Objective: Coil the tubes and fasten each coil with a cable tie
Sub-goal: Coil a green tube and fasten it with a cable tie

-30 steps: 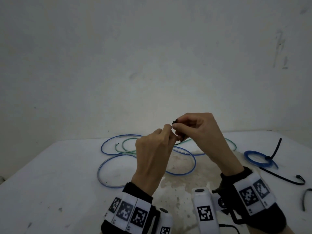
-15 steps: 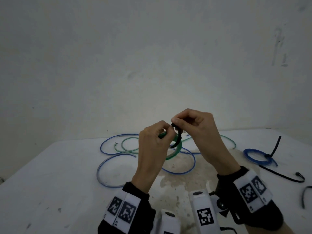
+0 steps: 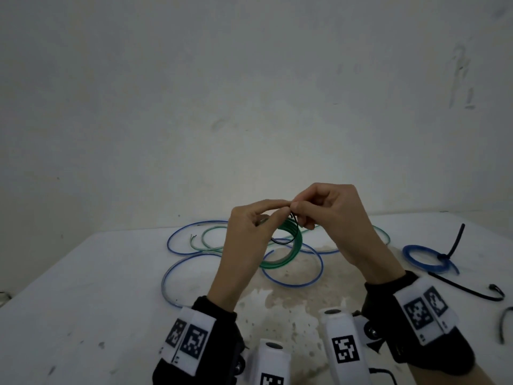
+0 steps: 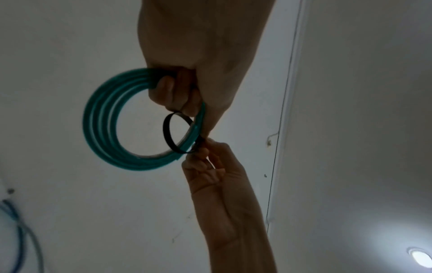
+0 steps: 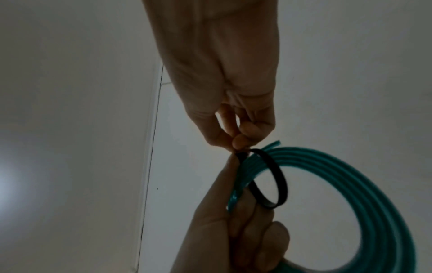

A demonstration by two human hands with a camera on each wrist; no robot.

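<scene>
The green tube coil [image 4: 105,118] hangs in the air above the bench [image 3: 83,301], a black cable tie [image 4: 174,135] looped loosely around its strands. The left hand [image 3: 249,232], raised, has its grip clamped on the coil. The right hand [image 3: 330,215] meets it, fingertips pinching the tie's joined ends.

both hands [image 3: 291,218] raised, fingertips pinched together

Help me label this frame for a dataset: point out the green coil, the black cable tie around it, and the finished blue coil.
green coil [image 4: 100,118], left wrist view, on its outer left arc.
black cable tie [image 4: 166,133], left wrist view, on the loop's left side.
finished blue coil [image 3: 416,257], head view, on its left rim.
</scene>
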